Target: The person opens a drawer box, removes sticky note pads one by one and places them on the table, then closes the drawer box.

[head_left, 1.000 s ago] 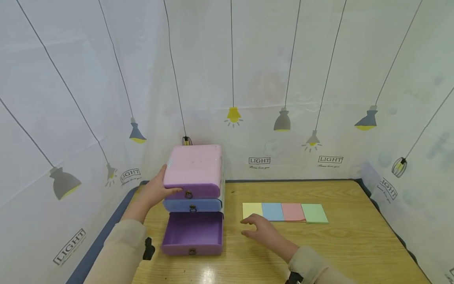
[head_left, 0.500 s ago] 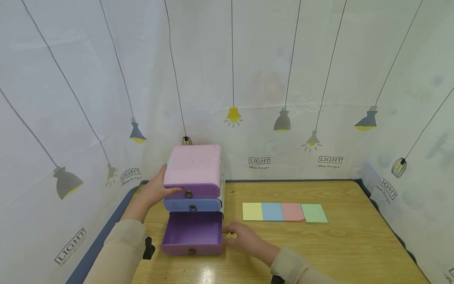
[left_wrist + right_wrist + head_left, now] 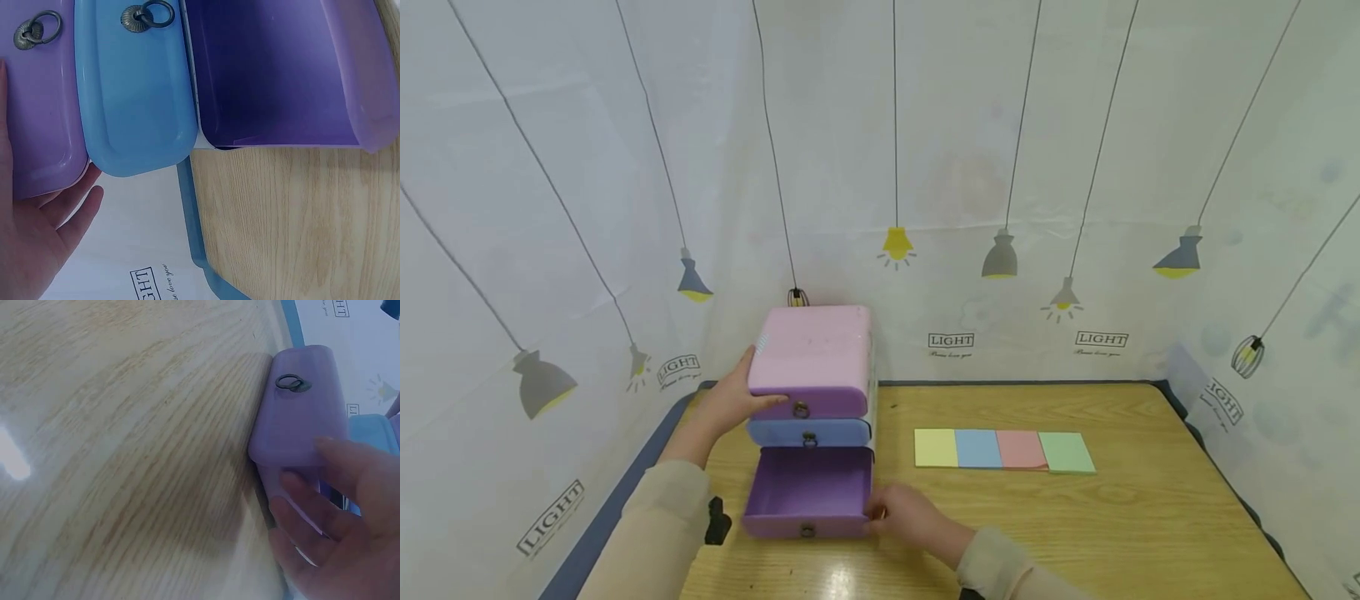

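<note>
A small cabinet with a pink top (image 3: pixel 812 346) stands left of the middle of the table in the head view. Its purple bottom drawer (image 3: pixel 808 487) is pulled out and looks bare inside. The blue middle drawer (image 3: pixel 134 87) and purple top drawer (image 3: pixel 44 112) are pushed in; each has a ring pull. My left hand (image 3: pixel 730 400) grips the cabinet's upper left corner, thumb across the front and fingers along the side. With thumb on the front face and fingers by the side wall, my right hand (image 3: pixel 344 519) pinches the bottom drawer's right front corner.
To the right lie yellow (image 3: pixel 936 448), blue (image 3: pixel 978 449), pink (image 3: pixel 1021 450) and green (image 3: pixel 1067 452) square paper pads, side by side. The wooden table (image 3: pixel 1120 533) meets a white cloth backdrop (image 3: pixel 962 167) printed with hanging lamps.
My right hand has moved left from near the yellow pad to the bottom drawer's right front corner, its fingers closing there. The left hand and the drawers stay put.
</note>
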A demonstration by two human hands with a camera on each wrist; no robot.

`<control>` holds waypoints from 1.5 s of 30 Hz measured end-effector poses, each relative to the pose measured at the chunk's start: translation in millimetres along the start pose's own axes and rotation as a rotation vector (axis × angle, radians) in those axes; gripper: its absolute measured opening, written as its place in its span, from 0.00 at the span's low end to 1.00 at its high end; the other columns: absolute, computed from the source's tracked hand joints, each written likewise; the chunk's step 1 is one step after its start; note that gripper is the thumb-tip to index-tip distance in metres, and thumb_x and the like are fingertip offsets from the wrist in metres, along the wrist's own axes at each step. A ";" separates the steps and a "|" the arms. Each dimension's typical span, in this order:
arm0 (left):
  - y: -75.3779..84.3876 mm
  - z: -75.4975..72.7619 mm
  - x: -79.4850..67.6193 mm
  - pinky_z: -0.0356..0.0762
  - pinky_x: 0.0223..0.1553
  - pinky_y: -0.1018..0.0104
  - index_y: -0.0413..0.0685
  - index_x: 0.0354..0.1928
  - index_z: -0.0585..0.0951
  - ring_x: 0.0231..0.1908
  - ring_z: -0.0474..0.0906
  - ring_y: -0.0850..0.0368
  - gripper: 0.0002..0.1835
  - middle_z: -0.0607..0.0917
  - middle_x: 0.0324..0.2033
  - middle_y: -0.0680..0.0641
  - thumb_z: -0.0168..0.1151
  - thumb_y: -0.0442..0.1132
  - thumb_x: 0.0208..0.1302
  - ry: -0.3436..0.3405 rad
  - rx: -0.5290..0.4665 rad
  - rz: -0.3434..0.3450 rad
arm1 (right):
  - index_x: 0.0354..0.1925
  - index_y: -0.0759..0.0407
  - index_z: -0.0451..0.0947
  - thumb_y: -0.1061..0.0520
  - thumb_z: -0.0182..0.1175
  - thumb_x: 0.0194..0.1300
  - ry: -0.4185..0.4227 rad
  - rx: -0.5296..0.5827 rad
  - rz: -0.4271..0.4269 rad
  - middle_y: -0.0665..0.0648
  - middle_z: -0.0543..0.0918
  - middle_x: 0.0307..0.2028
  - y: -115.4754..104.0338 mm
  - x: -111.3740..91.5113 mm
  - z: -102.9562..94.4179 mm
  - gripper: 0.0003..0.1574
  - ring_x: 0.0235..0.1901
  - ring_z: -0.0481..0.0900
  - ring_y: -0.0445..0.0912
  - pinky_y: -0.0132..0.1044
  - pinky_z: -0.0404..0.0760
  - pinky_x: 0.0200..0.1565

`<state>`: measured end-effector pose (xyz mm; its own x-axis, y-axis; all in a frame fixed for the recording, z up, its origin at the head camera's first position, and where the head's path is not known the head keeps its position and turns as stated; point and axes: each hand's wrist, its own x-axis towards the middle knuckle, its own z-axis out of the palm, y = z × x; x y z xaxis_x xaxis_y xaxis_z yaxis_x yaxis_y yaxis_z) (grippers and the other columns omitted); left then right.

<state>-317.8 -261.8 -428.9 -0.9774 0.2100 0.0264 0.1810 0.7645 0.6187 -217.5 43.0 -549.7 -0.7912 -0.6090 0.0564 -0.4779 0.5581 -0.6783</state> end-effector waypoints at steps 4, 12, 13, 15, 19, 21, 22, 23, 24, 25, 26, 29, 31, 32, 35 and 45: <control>-0.3 -0.5 0.2 0.56 0.62 0.33 0.48 0.77 0.32 0.69 0.54 0.32 0.69 0.50 0.74 0.34 0.69 0.67 0.50 -0.013 0.004 -0.020 | 0.28 0.54 0.83 0.57 0.73 0.54 0.018 -0.086 0.003 0.41 0.78 0.23 -1.9 0.3 3.6 0.07 0.24 0.71 0.32 0.27 0.73 0.30; -1.3 -2.0 2.3 0.55 0.62 0.33 0.48 0.76 0.31 0.69 0.52 0.31 0.69 0.48 0.74 0.34 0.70 0.66 0.50 -0.036 -0.018 -0.017 | 0.29 0.53 0.81 0.56 0.71 0.56 0.031 -0.064 0.043 0.42 0.78 0.24 -1.3 1.6 3.3 0.07 0.25 0.73 0.34 0.29 0.74 0.31; -1.5 -2.2 2.7 0.55 0.62 0.33 0.47 0.76 0.31 0.69 0.52 0.31 0.69 0.48 0.74 0.34 0.70 0.66 0.50 -0.036 -0.020 -0.014 | 0.30 0.54 0.80 0.56 0.70 0.57 0.034 -0.053 0.049 0.42 0.78 0.24 -1.4 1.9 2.4 0.07 0.26 0.73 0.34 0.30 0.74 0.31; -1.8 -2.8 3.8 0.56 0.62 0.33 0.47 0.76 0.32 0.69 0.53 0.32 0.69 0.49 0.74 0.34 0.70 0.66 0.51 -0.037 -0.026 -0.011 | 0.32 0.54 0.79 0.56 0.70 0.58 0.035 -0.018 0.068 0.43 0.78 0.25 -1.8 2.9 0.5 0.07 0.26 0.73 0.35 0.30 0.75 0.31; -2.3 -3.4 4.6 0.56 0.62 0.33 0.47 0.76 0.32 0.69 0.53 0.32 0.68 0.49 0.74 0.34 0.70 0.65 0.51 -0.042 -0.034 -0.009 | 0.36 0.55 0.77 0.58 0.69 0.60 0.029 0.079 0.122 0.45 0.77 0.25 -1.8 4.9 -1.5 0.09 0.24 0.73 0.36 0.31 0.75 0.28; -2.7 -3.5 4.6 0.56 0.62 0.34 0.47 0.76 0.31 0.69 0.52 0.32 0.68 0.48 0.74 0.34 0.70 0.65 0.52 -0.045 -0.040 -0.005 | 0.38 0.57 0.76 0.58 0.69 0.60 0.033 0.127 0.141 0.46 0.76 0.26 -0.8 5.7 -1.3 0.11 0.23 0.74 0.37 0.32 0.75 0.27; -2.7 -3.5 4.4 0.56 0.62 0.34 0.47 0.76 0.31 0.69 0.52 0.32 0.68 0.48 0.74 0.34 0.70 0.65 0.52 -0.046 -0.042 -0.005 | 0.40 0.57 0.75 0.59 0.69 0.60 0.036 0.151 0.150 0.47 0.76 0.26 0.2 6.2 -0.8 0.13 0.22 0.74 0.38 0.32 0.76 0.26; -2.7 -3.5 4.2 0.55 0.62 0.34 0.47 0.76 0.31 0.69 0.51 0.32 0.68 0.47 0.74 0.34 0.70 0.65 0.52 -0.046 -0.043 -0.006 | 0.41 0.58 0.74 0.59 0.69 0.60 0.041 0.177 0.159 0.47 0.76 0.26 1.6 6.8 0.0 0.14 0.21 0.75 0.40 0.33 0.76 0.25; -2.8 -3.4 4.0 0.55 0.63 0.34 0.47 0.76 0.31 0.69 0.51 0.32 0.68 0.47 0.74 0.34 0.70 0.65 0.52 -0.046 -0.042 -0.007 | 0.43 0.59 0.74 0.59 0.69 0.60 0.046 0.208 0.169 0.48 0.77 0.26 2.7 7.4 0.4 0.16 0.21 0.76 0.42 0.34 0.77 0.24; -2.8 -3.3 3.9 0.55 0.63 0.34 0.47 0.76 0.31 0.70 0.51 0.32 0.69 0.46 0.74 0.34 0.70 0.65 0.52 -0.046 -0.042 -0.008 | 0.44 0.59 0.73 0.60 0.69 0.60 0.052 0.235 0.177 0.48 0.77 0.26 4.1 8.2 1.0 0.17 0.20 0.77 0.44 0.34 0.77 0.23; -2.8 -3.2 3.7 0.55 0.63 0.34 0.46 0.76 0.30 0.70 0.50 0.32 0.69 0.46 0.74 0.34 0.69 0.65 0.52 -0.046 -0.042 -0.009 | 0.45 0.60 0.72 0.60 0.69 0.60 0.059 0.253 0.181 0.49 0.78 0.25 5.7 9.1 1.5 0.19 0.20 0.78 0.47 0.35 0.77 0.22; -2.5 -3.1 3.1 0.54 0.63 0.34 0.46 0.76 0.30 0.70 0.50 0.33 0.69 0.45 0.74 0.34 0.69 0.66 0.52 -0.046 -0.043 -0.015 | 0.48 0.62 0.70 0.60 0.69 0.60 0.083 0.304 0.193 0.50 0.79 0.24 10.2 12.6 2.4 0.22 0.19 0.80 0.52 0.37 0.77 0.20; -1.9 -3.3 2.5 0.55 0.63 0.34 0.47 0.76 0.30 0.70 0.50 0.32 0.69 0.46 0.74 0.34 0.69 0.66 0.52 -0.045 -0.041 -0.017 | 0.50 0.62 0.70 0.60 0.70 0.60 0.102 0.309 0.199 0.50 0.79 0.25 12.5 15.0 2.3 0.24 0.20 0.79 0.50 0.37 0.77 0.20; -1.6 -3.3 2.3 0.55 0.63 0.34 0.47 0.76 0.30 0.70 0.50 0.32 0.69 0.46 0.74 0.34 0.69 0.66 0.52 -0.044 -0.039 -0.019 | 0.50 0.63 0.69 0.59 0.70 0.59 0.112 0.313 0.203 0.51 0.79 0.25 13.2 16.0 1.9 0.25 0.20 0.79 0.49 0.37 0.77 0.21; -1.1 -3.3 1.6 0.55 0.62 0.33 0.47 0.76 0.30 0.69 0.50 0.31 0.69 0.46 0.74 0.34 0.69 0.66 0.52 -0.043 -0.031 -0.024 | 0.51 0.65 0.69 0.59 0.70 0.60 0.139 0.330 0.213 0.52 0.79 0.27 15.7 18.8 1.5 0.26 0.21 0.78 0.48 0.37 0.77 0.22; -1.4 -1.9 0.6 0.53 0.63 0.33 0.47 0.76 0.31 0.70 0.49 0.32 0.69 0.45 0.75 0.35 0.69 0.67 0.52 -0.042 -0.025 -0.025 | 0.51 0.64 0.68 0.56 0.68 0.63 0.194 0.337 0.265 0.53 0.78 0.29 25.3 28.0 3.8 0.25 0.23 0.77 0.47 0.37 0.76 0.24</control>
<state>-318.8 -263.9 -428.2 -0.9759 0.2173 -0.0218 0.1537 0.7545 0.6381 -250.3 37.9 -568.0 -0.9411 -0.3362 -0.0368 -0.1248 0.4462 -0.8862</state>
